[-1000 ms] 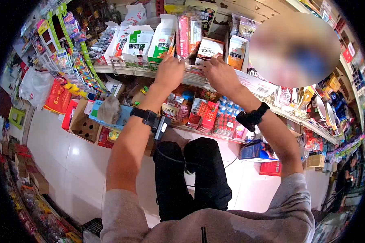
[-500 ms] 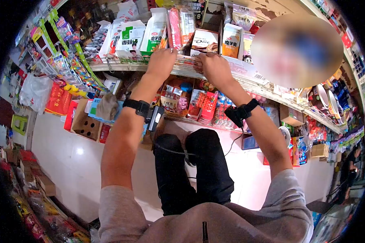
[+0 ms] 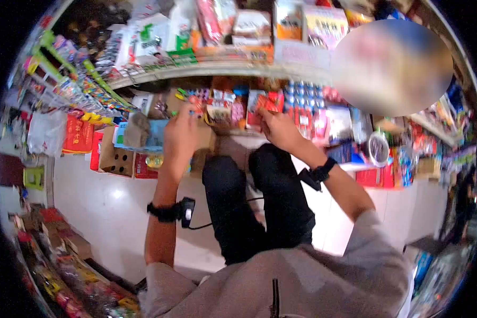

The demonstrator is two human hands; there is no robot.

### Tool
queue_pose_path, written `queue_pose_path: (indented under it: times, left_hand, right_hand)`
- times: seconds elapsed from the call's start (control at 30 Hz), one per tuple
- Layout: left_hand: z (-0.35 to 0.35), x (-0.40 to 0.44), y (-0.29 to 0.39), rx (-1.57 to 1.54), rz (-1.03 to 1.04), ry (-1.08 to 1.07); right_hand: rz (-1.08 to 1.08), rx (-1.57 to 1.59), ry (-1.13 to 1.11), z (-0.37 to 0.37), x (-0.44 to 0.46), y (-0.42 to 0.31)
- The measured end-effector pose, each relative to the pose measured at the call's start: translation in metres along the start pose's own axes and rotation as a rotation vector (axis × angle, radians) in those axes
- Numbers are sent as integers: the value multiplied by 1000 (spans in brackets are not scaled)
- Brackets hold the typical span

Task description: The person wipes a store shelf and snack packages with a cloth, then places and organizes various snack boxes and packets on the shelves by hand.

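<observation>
My left hand (image 3: 181,132) is over the left part of the lower shelf, beside a packet with pink pieces (image 3: 237,112); motion smears its fingers. At the lower shelf's middle, my right hand (image 3: 278,127) has its fingers bent together at a red packet (image 3: 270,102); whether they grip it is unclear. Blue-capped bottles (image 3: 303,95) stand right of that packet. Above both hands, the upper shelf holds a white and brown box (image 3: 252,26), a pink packet (image 3: 209,21) and an orange and white box (image 3: 289,26).
A brown carton with holes (image 3: 116,159) and a blue box (image 3: 156,133) are at the left. Hanging packets (image 3: 77,87) line the left side. At the right are a round white-rimmed container (image 3: 378,148) and red boxes (image 3: 376,177). My knees are below the shelf.
Both hands have left the upper shelf's front edge and come down to the lower shelf, my left hand also moving left. The view has shifted, and the upper shelf sits higher.
</observation>
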State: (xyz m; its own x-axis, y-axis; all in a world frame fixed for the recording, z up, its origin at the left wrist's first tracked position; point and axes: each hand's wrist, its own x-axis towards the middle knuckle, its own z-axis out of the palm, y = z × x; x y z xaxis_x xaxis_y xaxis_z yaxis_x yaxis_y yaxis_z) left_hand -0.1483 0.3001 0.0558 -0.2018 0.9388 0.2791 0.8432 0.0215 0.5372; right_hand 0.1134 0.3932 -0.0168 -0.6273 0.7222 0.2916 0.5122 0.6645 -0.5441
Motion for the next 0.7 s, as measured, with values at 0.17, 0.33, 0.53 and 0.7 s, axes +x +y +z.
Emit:
queue_pose_path:
  times: [0.17, 0.33, 0.53, 0.7]
  left_hand:
    - [-31, -130, -23, 58, -50, -93]
    - [-57, -244, -39, -199, -477, -259]
    - [-85, -285, -71, -228, -555, -304]
    - [-96, -277, -57, -243, -513, -281]
  right_hand:
    - [-122, -280, -180, 47, -66, 6]
    - [-118, -378, -190, 71, -65, -3]
    - [-7, -384, -252, 92, -54, -22]
    - [-7, -293, -177, 95, -58, -17]
